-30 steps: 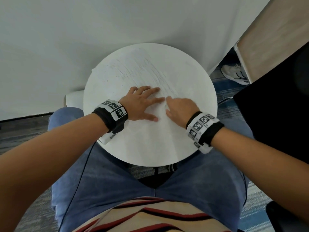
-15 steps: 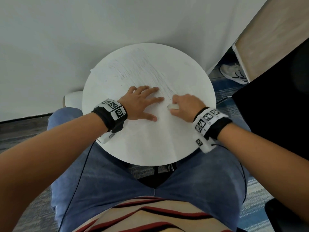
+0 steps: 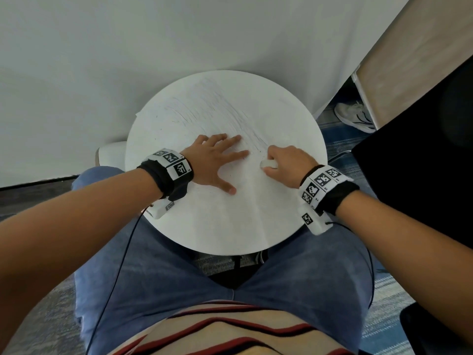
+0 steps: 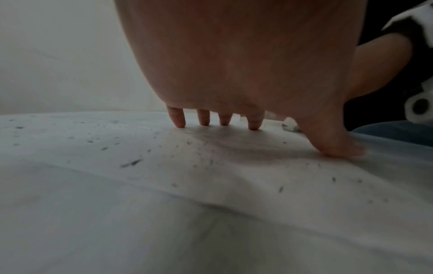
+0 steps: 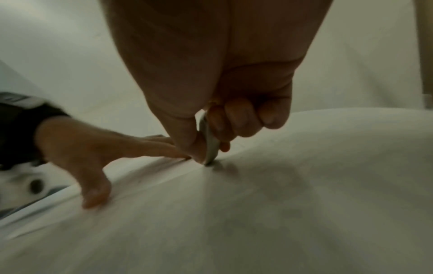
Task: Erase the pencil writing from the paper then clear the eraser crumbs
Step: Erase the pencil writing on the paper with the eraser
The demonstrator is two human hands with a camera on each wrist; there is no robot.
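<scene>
The left hand [image 3: 214, 160] lies flat on the sheet of paper [image 3: 230, 216], fingers straight and spread, fingertips and thumb pressing it down onto the round white counter [image 3: 304, 119]. In the left wrist view the four fingertips [image 4: 179, 120] and the thumb touch the paper, which buckles into low ridges beneath the palm.

The right hand [image 3: 289, 162] sits just beside it, to the right, fingers curled around a white eraser [image 3: 268, 164] pinched between thumb and fingers. The right wrist view shows the eraser [image 5: 209, 144] standing on edge, its lower end touching the paper close to the left index fingertip.

Faint pencil strokes [image 3: 230, 116] fan across the far half of the sheet, reaching down to the spot between the two hands. Dark eraser crumbs [image 4: 131, 163] lie scattered over the paper around and under the left hand.

Both wrists wear black bands with white marker tags. Beyond the counter's right side, a white sneaker [image 3: 354, 116] rests on the floor.
</scene>
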